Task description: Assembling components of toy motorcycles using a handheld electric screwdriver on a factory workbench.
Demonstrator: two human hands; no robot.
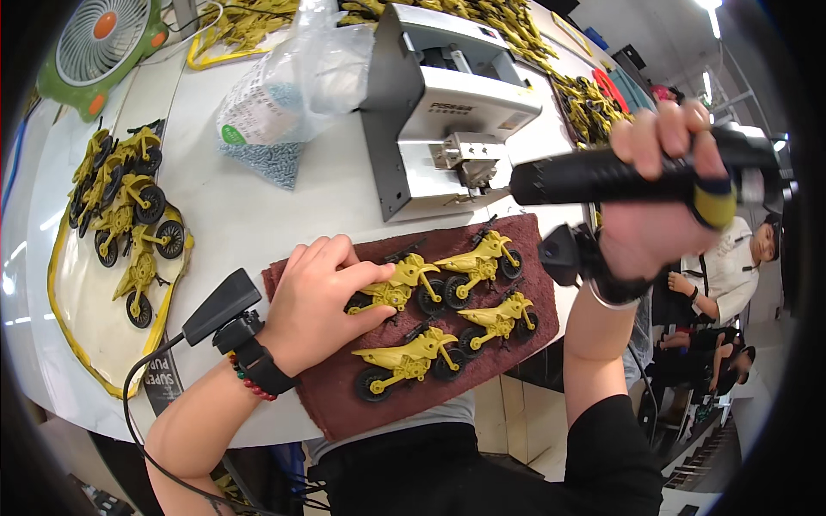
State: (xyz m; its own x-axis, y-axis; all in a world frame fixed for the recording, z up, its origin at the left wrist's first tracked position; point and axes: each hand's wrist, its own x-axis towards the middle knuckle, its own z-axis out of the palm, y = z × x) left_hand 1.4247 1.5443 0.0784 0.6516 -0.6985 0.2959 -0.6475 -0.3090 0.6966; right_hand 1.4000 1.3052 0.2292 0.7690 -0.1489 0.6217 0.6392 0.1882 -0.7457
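Four-fingered, my right hand [658,206] is raised at the right and wraps round a black electric screwdriver [576,179], held nearly level with its tip pointing left. My left hand [323,288] rests on a brown cloth [331,404], thumb and forefinger gripping a yellow toy motorcycle [397,288] with black wheels. Beside it on the cloth lie a second toy motorcycle [478,261] at the upper right, a third [501,318] below that, and another [409,357] nearest me. The screwdriver's tip is apart from all of them.
A grey-white screw feeder [456,112] stands behind the cloth. Left of it sits a clear bag [267,129] of small bluish pieces. More toy motorcycles lie on a yellow-rimmed tray [86,344]; a green fan [101,43] stands behind. Other people [731,267] sit at the right.
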